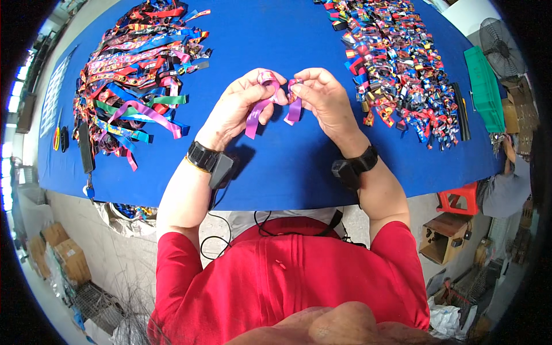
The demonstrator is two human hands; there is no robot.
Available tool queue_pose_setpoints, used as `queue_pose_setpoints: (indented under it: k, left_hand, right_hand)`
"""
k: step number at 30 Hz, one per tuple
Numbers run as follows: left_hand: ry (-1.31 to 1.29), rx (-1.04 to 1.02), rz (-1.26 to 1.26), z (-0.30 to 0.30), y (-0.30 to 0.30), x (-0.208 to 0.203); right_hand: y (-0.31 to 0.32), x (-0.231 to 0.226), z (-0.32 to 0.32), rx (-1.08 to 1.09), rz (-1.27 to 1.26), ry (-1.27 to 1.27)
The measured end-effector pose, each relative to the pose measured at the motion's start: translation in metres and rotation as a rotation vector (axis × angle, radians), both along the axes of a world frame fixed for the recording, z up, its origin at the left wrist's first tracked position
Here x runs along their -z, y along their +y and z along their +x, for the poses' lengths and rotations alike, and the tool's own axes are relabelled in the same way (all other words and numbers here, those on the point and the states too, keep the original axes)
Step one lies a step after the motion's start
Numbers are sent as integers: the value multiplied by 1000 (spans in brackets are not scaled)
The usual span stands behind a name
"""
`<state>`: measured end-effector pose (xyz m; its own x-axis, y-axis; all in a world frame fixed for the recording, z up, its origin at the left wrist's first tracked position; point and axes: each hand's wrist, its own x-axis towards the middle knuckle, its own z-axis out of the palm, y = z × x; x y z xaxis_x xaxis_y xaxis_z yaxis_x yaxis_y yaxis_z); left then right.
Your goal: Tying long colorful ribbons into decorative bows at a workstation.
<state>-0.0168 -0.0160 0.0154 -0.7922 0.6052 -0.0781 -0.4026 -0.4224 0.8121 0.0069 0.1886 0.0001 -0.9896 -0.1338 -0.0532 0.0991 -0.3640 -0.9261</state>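
Above the middle of the blue table, my left hand (pixel 244 103) and my right hand (pixel 326 99) are raised close together. A purple printed ribbon strap (pixel 253 122) is pinched between the left thumb and fingers, with a loop standing up and a tail hanging down. Thumb and forefinger of my right hand grip another looped part of purple ribbon (pixel 292 111), whose flat end also hangs down. Whether both parts belong to one strap cannot be made out, as the fingers hide the middle. Black bands with dark boxes circle both wrists.
Loose colourful straps (pixel 138 63) are heaped at the left. Rows of rolled or folded straps (pixel 402 69) cover the right side. Yellow-handled scissors (pixel 57 138) lie at the left edge. A green crate (pixel 484 89) and a fan (pixel 499 46) stand beyond the right edge, a red stool (pixel 460 198) below.
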Motion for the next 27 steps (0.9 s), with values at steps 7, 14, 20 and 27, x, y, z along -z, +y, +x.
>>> queue_pose_setpoints:
  k: [7,14,20,27]
  left_hand:
    - [24,-74,-63,0,-2,7]
    - [-21,-75,-24,-1,1,7]
    - [-1,-51,-12,-3,-1,12]
    - [64,-89,-72,1,1,10]
  right_hand:
    - [-2,-3,1,7,-11,28]
    - [-1,-4,2,18,27,21]
    - [-1,-9,3,8,47,1]
    - [-1,-6,4,9,21,27]
